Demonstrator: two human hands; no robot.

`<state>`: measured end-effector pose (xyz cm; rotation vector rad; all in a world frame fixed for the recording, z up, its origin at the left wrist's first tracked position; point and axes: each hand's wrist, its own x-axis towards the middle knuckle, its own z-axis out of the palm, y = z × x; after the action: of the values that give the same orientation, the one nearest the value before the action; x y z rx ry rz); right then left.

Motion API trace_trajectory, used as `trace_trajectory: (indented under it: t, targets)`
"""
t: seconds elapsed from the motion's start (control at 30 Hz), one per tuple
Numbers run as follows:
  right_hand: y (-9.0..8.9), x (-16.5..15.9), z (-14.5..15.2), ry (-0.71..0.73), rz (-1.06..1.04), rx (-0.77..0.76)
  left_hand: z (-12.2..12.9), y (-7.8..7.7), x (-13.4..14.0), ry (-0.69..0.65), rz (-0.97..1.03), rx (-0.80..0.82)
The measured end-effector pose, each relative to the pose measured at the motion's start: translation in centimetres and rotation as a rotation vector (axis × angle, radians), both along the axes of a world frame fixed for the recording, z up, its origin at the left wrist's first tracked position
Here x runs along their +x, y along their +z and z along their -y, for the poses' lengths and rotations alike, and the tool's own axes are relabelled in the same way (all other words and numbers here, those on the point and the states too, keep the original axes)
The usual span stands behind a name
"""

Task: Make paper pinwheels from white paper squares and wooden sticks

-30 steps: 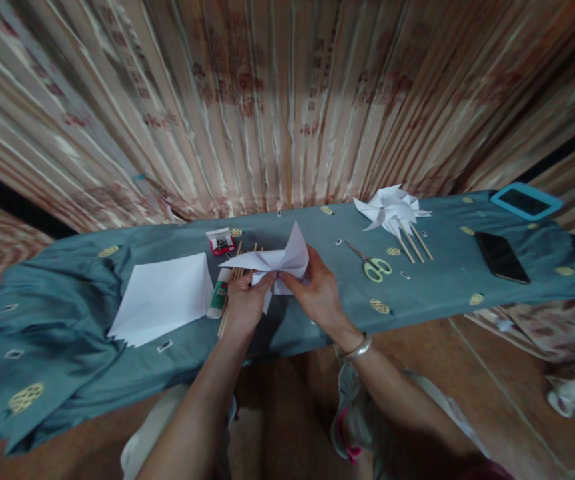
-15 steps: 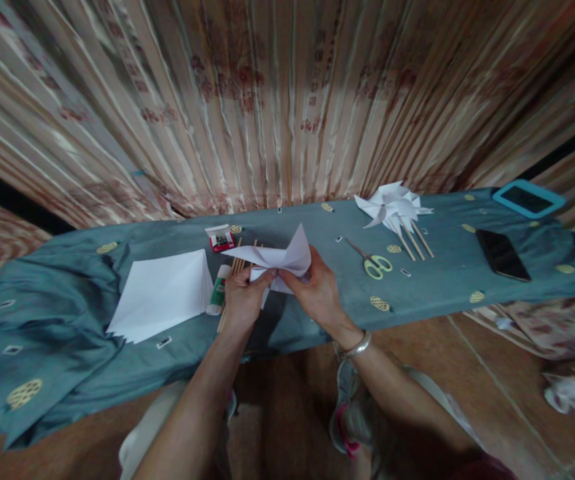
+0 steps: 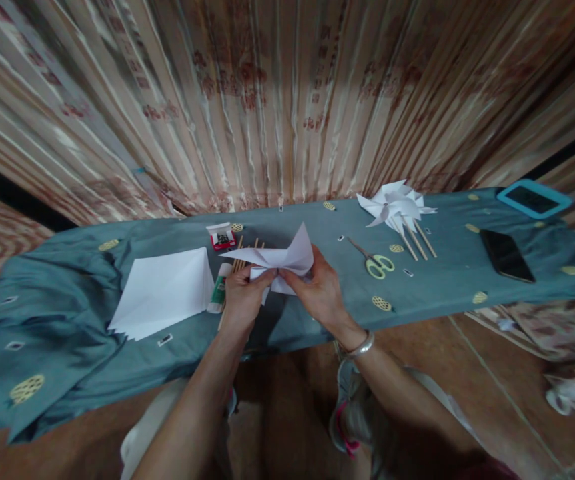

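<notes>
A white paper pinwheel (image 3: 295,257) is held between my two hands above the table, its blades curled and one point standing up. My left hand (image 3: 241,293) pinches it from the left with the thumb near its centre. From the other side my right hand (image 3: 321,290) grips it, thumb tip almost meeting the left one. The fingers behind the paper are hidden. Just left of my left hand lies a green and white glue stick (image 3: 219,288). Several wooden sticks (image 3: 240,261) lie partly under the pinwheel and my left hand.
A stack of white paper (image 3: 162,290) lies on the cloth-covered table (image 3: 327,313) at left. An open red box (image 3: 221,237) stands behind the glue. To the right are scissors (image 3: 375,263), finished pinwheels on sticks (image 3: 395,203), a black phone (image 3: 506,255) and a blue-framed device (image 3: 533,199).
Both hands keep their hold on the pinwheel, and its shape looks nearly the same. The view has shifted very slightly.
</notes>
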<state>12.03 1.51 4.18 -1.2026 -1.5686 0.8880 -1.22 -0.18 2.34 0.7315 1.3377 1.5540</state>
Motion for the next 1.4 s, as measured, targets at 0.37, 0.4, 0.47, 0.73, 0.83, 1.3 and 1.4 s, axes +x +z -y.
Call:
trace_trajectory:
  t: [0.37, 0.4, 0.47, 0.73, 0.83, 1.3, 1.4]
  targets:
    - [-0.1, -0.1, -0.1, 0.009, -0.029, 0.013, -0.4, -0.5, -0.2, 0.023, -0.023, -0.001]
    - [-0.1, -0.1, -0.1, 0.009, -0.028, 0.013, -0.4, -0.5, -0.2, 0.022, -0.03, 0.0]
    - [-0.2, 0.0, -0.1, 0.009, -0.027, 0.007, -0.3, -0.4, -0.2, 0.017, -0.05, 0.003]
    - [-0.9, 0.1, -0.4, 0.055, -0.068, -0.006, 0.3, -0.2, -0.4, 0.013, -0.232, 0.007]
    - [-1.4, 0.1, -0.6, 0.062, -0.088, -0.034, 0.4, -0.3, -0.5, -0.011, -0.267, -0.002]
    - [-3.2, 0.3, -1.3, 0.109, -0.228, -0.145, 0.7, 0.3, 0.0, 0.015, -0.375, -0.032]
    - [-3.3, 0.3, -1.4, 0.113, -0.258, -0.171, 0.7, 0.0, 0.0, 0.003, -0.378, -0.017]
